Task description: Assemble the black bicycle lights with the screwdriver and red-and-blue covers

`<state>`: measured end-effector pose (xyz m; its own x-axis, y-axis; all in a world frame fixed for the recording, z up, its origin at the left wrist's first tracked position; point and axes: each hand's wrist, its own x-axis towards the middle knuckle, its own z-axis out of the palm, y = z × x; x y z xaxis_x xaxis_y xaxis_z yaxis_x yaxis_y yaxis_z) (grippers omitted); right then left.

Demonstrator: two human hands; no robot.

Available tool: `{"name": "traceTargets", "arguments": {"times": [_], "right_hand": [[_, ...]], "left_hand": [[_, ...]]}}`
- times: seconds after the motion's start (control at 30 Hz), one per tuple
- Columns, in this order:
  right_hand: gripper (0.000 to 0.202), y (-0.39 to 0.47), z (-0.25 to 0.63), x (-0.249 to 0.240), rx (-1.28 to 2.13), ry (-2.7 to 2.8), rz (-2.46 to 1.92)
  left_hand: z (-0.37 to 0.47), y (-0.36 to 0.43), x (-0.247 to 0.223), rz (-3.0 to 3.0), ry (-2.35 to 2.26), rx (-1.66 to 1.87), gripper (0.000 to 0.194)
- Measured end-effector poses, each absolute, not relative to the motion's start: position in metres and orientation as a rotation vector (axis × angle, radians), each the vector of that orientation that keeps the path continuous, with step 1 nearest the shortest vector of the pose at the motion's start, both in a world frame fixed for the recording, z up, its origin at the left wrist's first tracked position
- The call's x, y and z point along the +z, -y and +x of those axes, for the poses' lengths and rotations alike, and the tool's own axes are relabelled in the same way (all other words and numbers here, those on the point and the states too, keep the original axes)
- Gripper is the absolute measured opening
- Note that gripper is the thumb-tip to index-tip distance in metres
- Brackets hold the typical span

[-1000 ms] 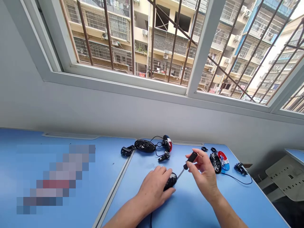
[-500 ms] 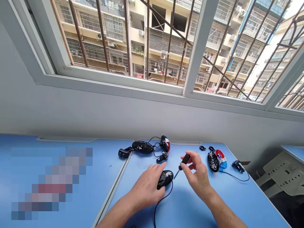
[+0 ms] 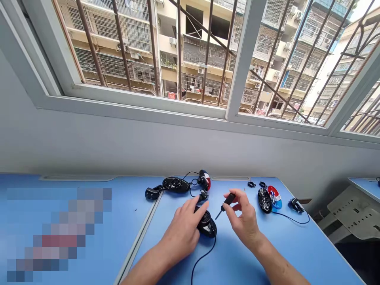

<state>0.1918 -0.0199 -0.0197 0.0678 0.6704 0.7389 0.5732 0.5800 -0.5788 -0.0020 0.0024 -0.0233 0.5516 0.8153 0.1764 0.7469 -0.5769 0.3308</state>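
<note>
A black oval device [image 3: 208, 226] with a cable lies on the blue table. My left hand [image 3: 185, 225] rests around its left side, fingers and thumb gripping it. To the right, my right hand [image 3: 244, 213] pinches a small screwdriver [image 3: 228, 201] by its black handle. The screwdriver's thin tip points down and left, just above the device's right side and apart from it.
Behind my left hand sit a black oval part [image 3: 176, 185], a black clip piece [image 3: 152, 192] and a red, white and blue part [image 3: 205, 180]. At right are an opened black shell [image 3: 264, 200], a red and blue cover [image 3: 274, 197] and a wired black piece [image 3: 295, 205].
The black device has turned under my left hand, its cable end now nearer to me. My right hand with the screwdriver has shifted slightly. The whole view has moved a little.
</note>
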Motion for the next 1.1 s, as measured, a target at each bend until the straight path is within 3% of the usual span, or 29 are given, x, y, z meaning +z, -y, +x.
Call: {"name": "traceTargets", "arguments": {"times": [0.13,0.3,0.5,0.7,0.87,1.1], "right_hand": [[0.034,0.023,0.19,-0.021,0.12,1.617,-1.052],[0.035,0.026,0.186,-0.022,0.17,1.627,-1.025],[0.036,0.029,0.18,-0.023,0.236,1.631,-0.977],[0.036,0.028,0.184,-0.019,0.219,1.645,-0.966],[0.032,0.023,0.202,-0.006,0.061,1.478,-1.038],[0.033,0.022,0.2,-0.008,0.13,1.493,-1.039]], "left_hand": [[0.001,-0.004,-0.016,2.389,-1.536,0.516,0.038],[0.002,-0.002,-0.008,2.264,-1.491,0.548,0.027],[0.002,0.002,-0.006,2.253,-1.289,0.54,0.027],[0.004,0.0,-0.021,2.317,-1.203,0.508,0.054],[0.005,-0.004,-0.027,2.336,-1.282,0.509,0.052],[0.01,0.002,-0.02,2.353,-1.28,0.45,0.044]]}}
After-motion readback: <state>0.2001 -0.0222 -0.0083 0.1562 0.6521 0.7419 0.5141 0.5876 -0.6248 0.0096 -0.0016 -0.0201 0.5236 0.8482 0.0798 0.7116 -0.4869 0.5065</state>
